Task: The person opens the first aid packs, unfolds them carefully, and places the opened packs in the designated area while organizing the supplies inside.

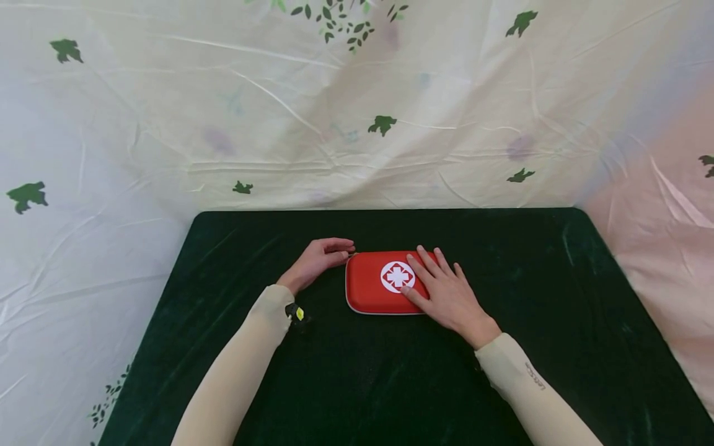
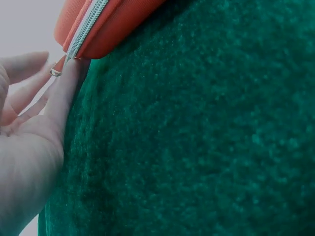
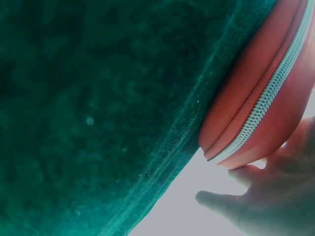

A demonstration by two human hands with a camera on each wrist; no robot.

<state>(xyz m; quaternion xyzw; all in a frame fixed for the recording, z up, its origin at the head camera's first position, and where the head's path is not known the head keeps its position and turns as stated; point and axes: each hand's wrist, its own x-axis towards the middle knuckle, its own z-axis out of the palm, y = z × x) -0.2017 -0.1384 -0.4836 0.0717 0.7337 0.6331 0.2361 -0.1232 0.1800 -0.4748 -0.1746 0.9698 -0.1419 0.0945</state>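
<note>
A red zippered first-aid case with a white cross emblem in a circle lies on the dark green cloth. At its back left corner, my left hand has thumb and fingertips together at the zipper pull. The left wrist view shows this small metal pull pinched between thumb and finger beside the pale zipper. My right hand rests with spread fingers across the right part of the case, covering that end and the emblem's edge. From the right wrist, the zipper along the side looks closed.
Green velvety cloth covers the table on all sides of the case. Behind stands a pale curtain with green leaf prints, which continues down both sides. A dark band with a yellow spot sits at the left wrist.
</note>
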